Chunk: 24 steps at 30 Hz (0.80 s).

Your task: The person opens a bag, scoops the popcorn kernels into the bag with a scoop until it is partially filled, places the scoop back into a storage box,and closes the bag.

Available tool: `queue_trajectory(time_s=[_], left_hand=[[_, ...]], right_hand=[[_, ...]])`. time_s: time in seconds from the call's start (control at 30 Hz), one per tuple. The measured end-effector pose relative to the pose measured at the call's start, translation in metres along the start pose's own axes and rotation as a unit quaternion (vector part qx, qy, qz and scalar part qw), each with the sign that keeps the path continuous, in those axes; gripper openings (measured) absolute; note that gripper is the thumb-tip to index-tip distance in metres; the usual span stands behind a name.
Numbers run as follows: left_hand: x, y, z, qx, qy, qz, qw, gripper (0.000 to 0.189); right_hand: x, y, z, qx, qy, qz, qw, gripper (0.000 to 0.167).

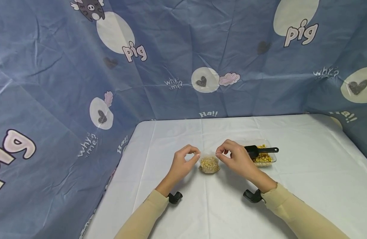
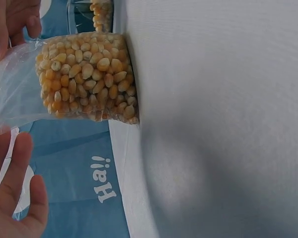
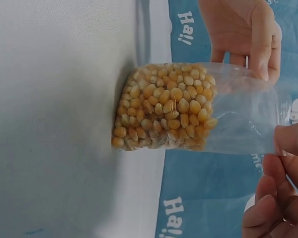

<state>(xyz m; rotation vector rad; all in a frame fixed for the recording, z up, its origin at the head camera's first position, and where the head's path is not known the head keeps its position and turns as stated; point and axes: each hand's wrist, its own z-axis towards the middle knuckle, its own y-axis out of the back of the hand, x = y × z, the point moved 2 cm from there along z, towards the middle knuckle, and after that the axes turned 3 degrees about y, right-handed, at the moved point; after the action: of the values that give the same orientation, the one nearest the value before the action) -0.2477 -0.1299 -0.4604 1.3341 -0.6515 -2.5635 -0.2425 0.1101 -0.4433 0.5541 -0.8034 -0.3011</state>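
A clear plastic bag (image 1: 209,165), its lower part full of yellow corn kernels (image 2: 84,74), stands upright on the white table between both hands. At the bag's upper left edge, my left hand (image 1: 183,161) pinches the thin plastic between thumb and forefinger. My right hand (image 1: 235,157) pinches the upper right corner, thumb and fingertip meeting on the film in the right wrist view. Above the kernels the bag's empty top (image 3: 243,114) is stretched between the two hands.
Just behind my right hand sits a clear container (image 1: 273,157) with more corn kernels. A black scoop (image 1: 261,150) lies across it, handle pointing right. The white-covered table (image 1: 177,132) ends at a blue printed curtain (image 1: 171,49) at the back and left.
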Motion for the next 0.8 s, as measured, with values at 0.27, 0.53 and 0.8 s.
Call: queue_trajectory(time_s=[0.27, 0.53, 0.8], left_hand=[[0.001, -0.003, 0.001, 0.011, 0.033, 0.016, 0.9992, 0.005], [0.001, -0.004, 0.001, -0.001, 0.017, -0.005, 0.9998, 0.004], [-0.002, -0.014, 0.002, 0.021, 0.015, -0.019, 0.9995, 0.007]], right_hand=[[0.000, -0.004, -0.002, 0.003, 0.000, -0.006, 1.0000, 0.004], [0.000, -0.011, -0.001, 0.005, 0.004, 0.001, 1.0000, 0.006], [0.003, -0.014, -0.002, -0.001, 0.011, -0.004, 0.9999, 0.006]])
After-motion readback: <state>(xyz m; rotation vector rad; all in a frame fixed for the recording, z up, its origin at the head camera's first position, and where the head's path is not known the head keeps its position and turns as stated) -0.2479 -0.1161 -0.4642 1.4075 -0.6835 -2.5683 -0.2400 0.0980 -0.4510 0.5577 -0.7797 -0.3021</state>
